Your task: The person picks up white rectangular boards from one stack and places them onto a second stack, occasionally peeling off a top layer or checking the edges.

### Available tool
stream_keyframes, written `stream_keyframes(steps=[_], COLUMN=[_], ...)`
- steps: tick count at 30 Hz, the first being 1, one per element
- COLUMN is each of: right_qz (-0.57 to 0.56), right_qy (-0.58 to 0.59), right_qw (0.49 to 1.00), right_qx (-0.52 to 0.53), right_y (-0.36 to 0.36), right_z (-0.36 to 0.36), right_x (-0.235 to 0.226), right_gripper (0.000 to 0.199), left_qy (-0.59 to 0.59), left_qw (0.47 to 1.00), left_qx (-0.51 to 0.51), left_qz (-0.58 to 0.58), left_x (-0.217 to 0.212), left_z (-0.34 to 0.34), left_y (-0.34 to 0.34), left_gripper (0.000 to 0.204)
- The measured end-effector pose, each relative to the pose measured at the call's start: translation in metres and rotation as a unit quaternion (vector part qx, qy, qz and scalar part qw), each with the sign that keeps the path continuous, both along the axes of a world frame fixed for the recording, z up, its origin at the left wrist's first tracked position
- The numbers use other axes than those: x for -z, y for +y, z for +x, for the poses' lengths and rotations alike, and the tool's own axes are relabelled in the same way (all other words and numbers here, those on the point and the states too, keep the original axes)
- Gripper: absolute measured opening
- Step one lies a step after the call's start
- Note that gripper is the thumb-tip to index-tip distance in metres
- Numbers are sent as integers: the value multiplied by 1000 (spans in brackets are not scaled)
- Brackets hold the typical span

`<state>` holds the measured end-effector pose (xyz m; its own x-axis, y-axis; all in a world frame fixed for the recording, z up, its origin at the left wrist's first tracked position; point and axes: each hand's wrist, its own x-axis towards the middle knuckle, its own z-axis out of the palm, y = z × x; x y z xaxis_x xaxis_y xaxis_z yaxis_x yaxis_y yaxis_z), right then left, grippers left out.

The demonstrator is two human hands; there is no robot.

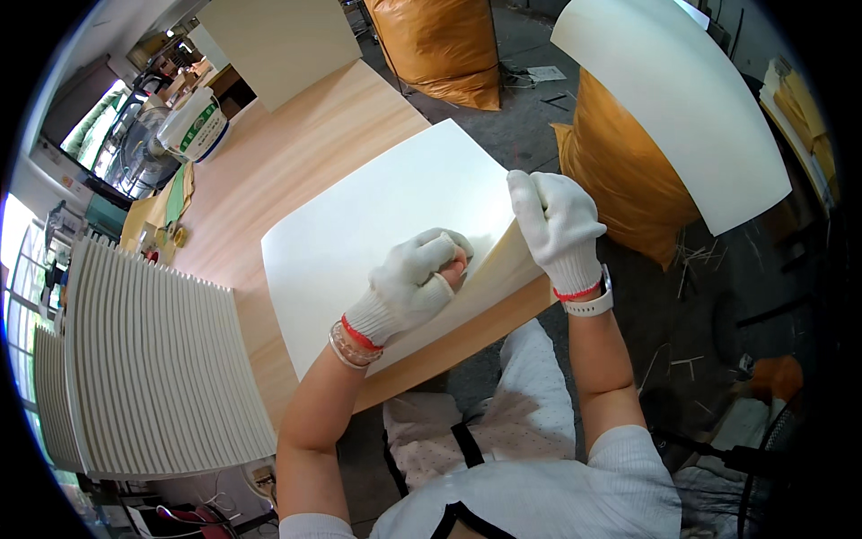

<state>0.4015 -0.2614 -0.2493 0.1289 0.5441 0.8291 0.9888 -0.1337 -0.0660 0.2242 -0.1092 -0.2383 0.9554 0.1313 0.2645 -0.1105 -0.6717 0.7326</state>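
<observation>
Large cream flat paperboard sheet (377,216) runs toward 11 o'clock; gloved left hand (415,278) fisted on its near edge; gloved right hand (557,225) pinches the 3 o'clock corner.

Sheet (377,211): we note plain cream, no pattern.
Table (296,144): pale wood grain under the sheet.
Left hand (415,280): our glove is white knit, red band at the cuff.
Right hand (558,225): same white, red-edged glove; white watch strap below it.
Stacked panels (153,359): left of the sheet, off-white, ribbed stripes.
Sacks (628,189): right of the sheet, orange-brown.
</observation>
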Motion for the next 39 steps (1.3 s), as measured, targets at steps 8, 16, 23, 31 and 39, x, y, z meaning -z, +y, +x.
stream_keyframes(steps=[8,16,23,31,39], right_qz=[32,42,98,40,95], right_qy=[11,112,-2,159,125], right_qw=[999,990,995,984,985], right_qx=[5,-73,-36,-72,-68], right_y=[-1,-4,1,-4,0], right_z=[2,-1,7,-3,-1], right_x=[7,3,19,5,12], right_gripper=[21,24,25,17,10], left_qy=[25,31,-64,-31,-70], left_qw=[1000,994,998,993,997], left_qx=[-13,49,28,52,11], left_qz=[-13,88,3,106,14], left_x=[-2,-7,0,-7,0], left_z=[-2,-3,1,2,4], left_y=[0,5,-1,0,-6], left_gripper=[39,32,38,37,37])
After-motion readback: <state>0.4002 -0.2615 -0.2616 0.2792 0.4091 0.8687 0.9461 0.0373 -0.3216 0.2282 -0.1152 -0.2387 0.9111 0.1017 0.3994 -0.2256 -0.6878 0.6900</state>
